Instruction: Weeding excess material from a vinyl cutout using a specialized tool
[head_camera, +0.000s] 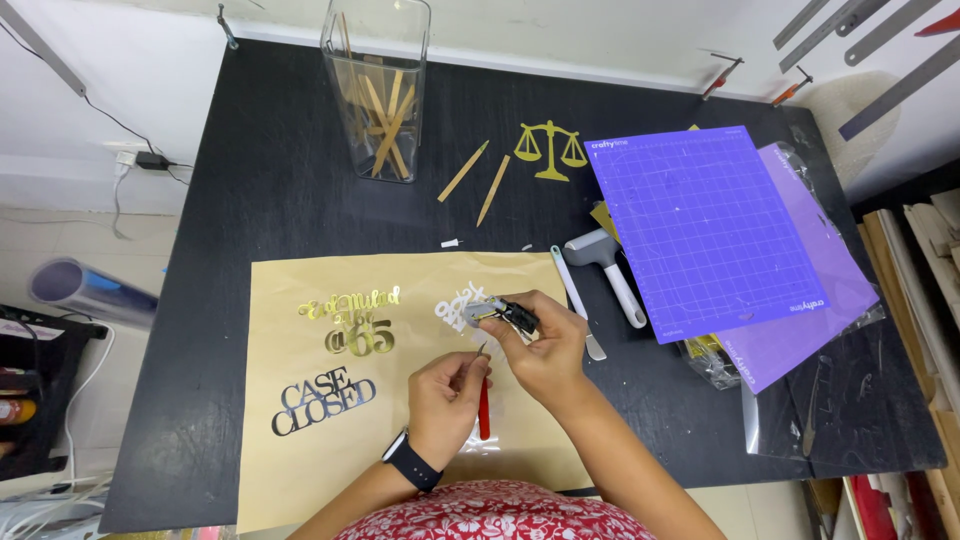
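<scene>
My left hand (445, 395) holds a thin red-handled pick tool (484, 408), tip pointing up toward my right hand. My right hand (545, 345) pinches a small dark and gold cut-out piece (505, 314) just above that tip. Both hands hover over a tan paper sheet (300, 460) on the black table (260, 190). On the sheet lie gold cut-out lettering (352, 320), black cut-out lettering (322, 400) and a white cut-out piece (457, 305). A dark watch (412, 461) is on my left wrist.
A clear square jar of wooden sticks (378, 85) stands at the back. Two loose sticks (478, 180) and a gold scales cut-out (549, 148) lie near it. A purple grid cutting mat (705, 225), a grey scraper (610, 270) and a white spatula tool (578, 300) are on the right.
</scene>
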